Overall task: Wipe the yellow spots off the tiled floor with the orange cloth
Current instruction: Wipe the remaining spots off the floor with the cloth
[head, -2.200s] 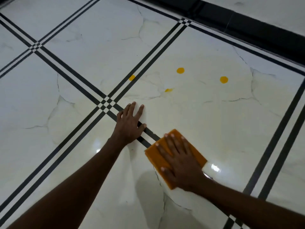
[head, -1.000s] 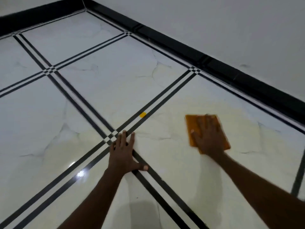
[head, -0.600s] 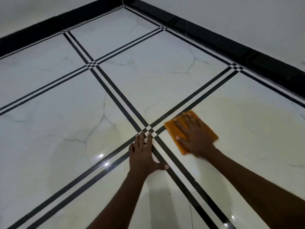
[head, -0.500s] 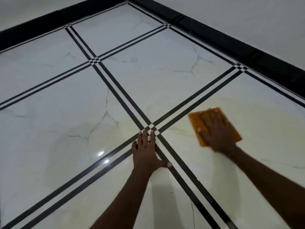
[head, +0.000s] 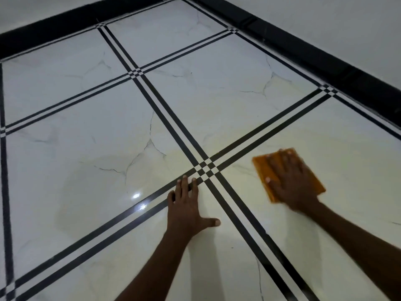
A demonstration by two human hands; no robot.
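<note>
The orange cloth [head: 263,168] lies flat on the white marble-look tiled floor [head: 97,148], on the tile right of the crossing of black double lines. My right hand [head: 290,181] presses down on it with fingers spread; the cloth is blurred from motion. My left hand [head: 186,209] rests flat on the floor just below that crossing, fingers together, thumb out to the right, holding nothing. I see no yellow spots on the floor in this view; a faint yellowish sheen covers the tile around the cloth.
A black skirting band [head: 325,68] runs along the white wall [head: 336,25] at the back right, and another along the back left [head: 43,33]. Light glints [head: 136,195] show on the glossy tile left of my left hand.
Several yellow spots seen 2.2 s ago are gone from view. My right hand has swept the cloth across the right tile, left to the crossing and back right. My left hand stays planted.
</note>
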